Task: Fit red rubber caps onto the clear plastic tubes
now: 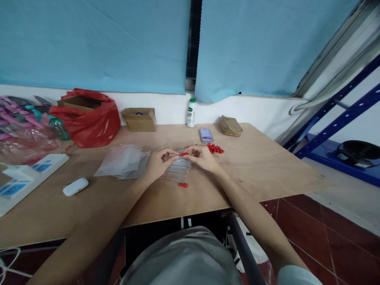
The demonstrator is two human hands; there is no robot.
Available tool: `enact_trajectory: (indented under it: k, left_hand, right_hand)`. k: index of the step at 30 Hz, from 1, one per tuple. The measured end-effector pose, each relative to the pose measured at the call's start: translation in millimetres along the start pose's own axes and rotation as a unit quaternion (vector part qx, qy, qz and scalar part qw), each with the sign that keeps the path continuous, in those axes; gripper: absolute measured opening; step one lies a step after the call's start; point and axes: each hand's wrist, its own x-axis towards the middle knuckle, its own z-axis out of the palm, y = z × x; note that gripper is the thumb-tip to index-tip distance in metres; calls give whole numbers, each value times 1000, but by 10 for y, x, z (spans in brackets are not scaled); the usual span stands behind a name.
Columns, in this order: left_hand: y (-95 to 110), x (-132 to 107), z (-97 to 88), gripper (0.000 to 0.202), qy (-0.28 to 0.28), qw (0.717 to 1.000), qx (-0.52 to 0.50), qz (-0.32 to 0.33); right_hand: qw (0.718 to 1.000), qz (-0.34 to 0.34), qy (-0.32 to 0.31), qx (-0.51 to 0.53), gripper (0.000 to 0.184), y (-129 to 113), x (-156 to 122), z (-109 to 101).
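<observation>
Over a pile of thin clear glass tubes [175, 172], my two hands meet with their fingertips close together. My right hand [204, 158] pinches a small red rubber bulb [183, 154] between thumb and forefinger. Just left of the bulb, the thumb and forefinger of my left hand [160, 163] are closed on what looks like one thin glass tube, mostly hidden by the fingers. One loose red bulb [183, 185] lies at the near end of the pile. Several more red bulbs [216, 149] are heaped beyond my right hand.
Clear plastic bags [120, 161] lie left of the tubes. A white case [75, 187] and a power strip [35, 174] are farther left. Along the back stand a red bag [89, 122], an open carton [139, 119], a bottle [191, 113], a phone [206, 135] and a wrapped packet [230, 126].
</observation>
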Motion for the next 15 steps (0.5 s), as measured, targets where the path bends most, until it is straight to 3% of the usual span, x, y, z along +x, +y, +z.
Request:
enact_trajectory:
  k: [8, 15]
  left_hand:
    - [-27, -27, 50, 22, 6, 1000, -2, -11]
    - [0, -46, 114, 25, -1, 990, -116, -79]
  right_hand:
    - [999, -27, 19, -38, 27, -9, -20, 16]
    - [990, -77, 45, -112, 25, -114, -52, 58]
